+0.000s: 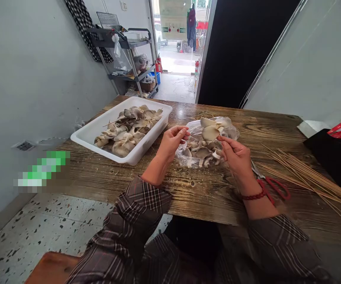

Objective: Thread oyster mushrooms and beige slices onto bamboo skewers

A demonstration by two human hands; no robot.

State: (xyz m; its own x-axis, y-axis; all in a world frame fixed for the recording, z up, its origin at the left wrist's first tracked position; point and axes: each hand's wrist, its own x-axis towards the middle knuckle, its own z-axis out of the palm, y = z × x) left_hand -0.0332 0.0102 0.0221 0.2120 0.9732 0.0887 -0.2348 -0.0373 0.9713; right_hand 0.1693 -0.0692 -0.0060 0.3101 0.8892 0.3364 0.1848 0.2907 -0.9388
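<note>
Before me on the wooden table lies a clear plastic bag (232, 130) spread under a pile of oyster mushrooms (203, 152). My right hand (236, 154) pinches a pale oyster mushroom (210, 133) by its lower edge and holds it up above the pile. At the bag's left side, my left hand (172, 141) is closed, thumb and fingertips pressed together. What it grips, if anything, is too small to make out. A white plastic tub (141, 156) to the left contains more oyster mushrooms (129, 130), with thin sticks among them.
Red-handled scissors (277, 187) lie beside my right wrist. Many bamboo skewers (312, 173) are spread across the table's right side, near a black box (333, 157) with red packets. Beyond the table stand a shelf cart (132, 43) and a glass door (173, 51).
</note>
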